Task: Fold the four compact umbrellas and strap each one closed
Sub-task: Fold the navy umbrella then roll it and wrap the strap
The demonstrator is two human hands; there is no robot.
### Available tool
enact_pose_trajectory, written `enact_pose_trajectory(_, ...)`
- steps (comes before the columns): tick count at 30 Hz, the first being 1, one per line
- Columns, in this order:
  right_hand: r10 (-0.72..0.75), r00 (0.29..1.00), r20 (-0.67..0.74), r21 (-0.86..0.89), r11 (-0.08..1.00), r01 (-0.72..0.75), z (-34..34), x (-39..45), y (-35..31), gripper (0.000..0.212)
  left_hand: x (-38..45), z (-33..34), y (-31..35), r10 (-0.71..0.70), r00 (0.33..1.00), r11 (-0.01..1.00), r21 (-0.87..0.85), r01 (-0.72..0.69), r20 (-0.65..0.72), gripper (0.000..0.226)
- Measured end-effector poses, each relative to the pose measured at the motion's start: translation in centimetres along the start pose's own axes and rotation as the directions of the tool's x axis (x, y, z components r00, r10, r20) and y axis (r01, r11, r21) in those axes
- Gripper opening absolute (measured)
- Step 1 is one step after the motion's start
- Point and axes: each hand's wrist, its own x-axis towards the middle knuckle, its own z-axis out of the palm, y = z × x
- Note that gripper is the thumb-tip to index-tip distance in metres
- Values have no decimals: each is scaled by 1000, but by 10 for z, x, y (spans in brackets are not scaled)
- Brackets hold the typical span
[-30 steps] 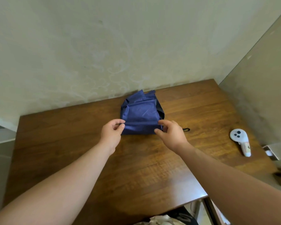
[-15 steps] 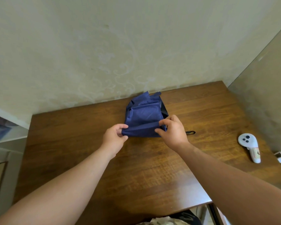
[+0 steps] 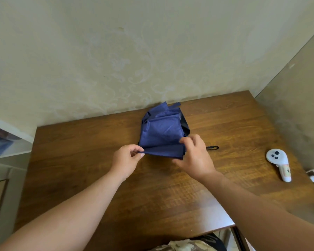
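While the navy umbrella lies crumpled near the far edge of the wood-grain table, its smooth nylon front fold is pinched at either end by the left hand and right hand. A thin black strap loop and a white plastic controller are seen alongside.

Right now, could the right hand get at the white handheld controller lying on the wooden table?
Probably yes: bare wooden table lies between the right hand and the white handheld controller, but it must first release the navy umbrella fabric.
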Motion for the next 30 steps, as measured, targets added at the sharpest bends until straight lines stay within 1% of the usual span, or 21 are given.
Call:
enact_pose_trajectory(1, -102, 993, 52, -135, 985, 108, 1, 0, -6, 78, -1, 0, -1, 12, 1000, 1000, 12, -12, -5, 11)
enact_pose_trajectory(2, -161, 980, 115, -260, 947, 187, 5, 0, -14, 87, -1, 0, -3, 29, 999, 999, 25, -29, -12, 12)
enact_pose_trajectory(3, -185, 969, 165, -355, 905, 233, 10, -1, -22, 91, -1, 1, -5, 51, 999, 998, 38, -50, -16, 12)
enact_pose_trajectory(5, -180, 960, 217, -451, 854, 262, 23, -1, -33, 85, -2, 1, -8, 97, 995, 993, 69, -97, -7, 11)
enact_pose_trajectory(7, -190, 958, 217, -484, 831, 274, 33, -2, -33, 69, -5, 1, -12, 157, 987, 977, 142, -158, 17, 11)
enact_pose_trajectory(10, -274, 953, 130, -464, 833, 303, 42, -12, -16, 39, -12, 1, -21, 216, 975, 941, 255, -224, 59, 10)
enact_pose_trajectory(12, -323, 944, 71, -423, 847, 322, 48, -25, -7, 19, -19, 2, -26, 233, 970, 926, 289, -243, 70, 11)
enact_pose_trajectory(14, -342, 939, 42, -384, 862, 331, 54, -37, 0, 7, -26, 3, -30, 259, 963, 912, 309, -269, 74, 12)
enact_pose_trajectory(16, -342, 939, 33, -358, 873, 330, 59, -48, 6, 6, -33, 4, -34, 298, 949, 890, 330, -315, 103, 13)
enact_pose_trajectory(19, -348, 937, 40, -341, 876, 341, 64, -63, 17, 6, -43, 4, -40, 371, 909, 833, 365, -415, 188, 12)
enact_pose_trajectory(21, -340, 938, 74, -314, 884, 345, 66, -70, 21, 9, -49, 6, -42, 394, 882, 790, 395, -468, 258, 12)
enact_pose_trajectory(23, -333, 934, 128, -278, 892, 356, 67, -74, 23, 12, -55, 9, -42, 385, 857, 750, 424, -507, 342, 16)
enact_pose_trajectory(25, -320, 930, 182, -242, 902, 358, 67, -76, 23, 11, -59, 12, -44, 379, 818, 700, 444, -560, 433, 23)
enact_pose_trajectory(27, -310, 926, 213, -213, 910, 354, 67, -79, 23, 10, -62, 17, -40, 380, 786, 675, 435, -596, 487, 37)
enact_pose_trajectory(29, -312, 919, 239, -201, 910, 361, 66, -81, 23, 8, -57, 27, -32, 369, 783, 676, 434, -596, 501, 53)
enact_pose_trajectory(30, -317, 914, 252, -197, 908, 369, 67, -83, 23, 6, -52, 33, -27, 353, 788, 675, 446, -588, 505, 57)
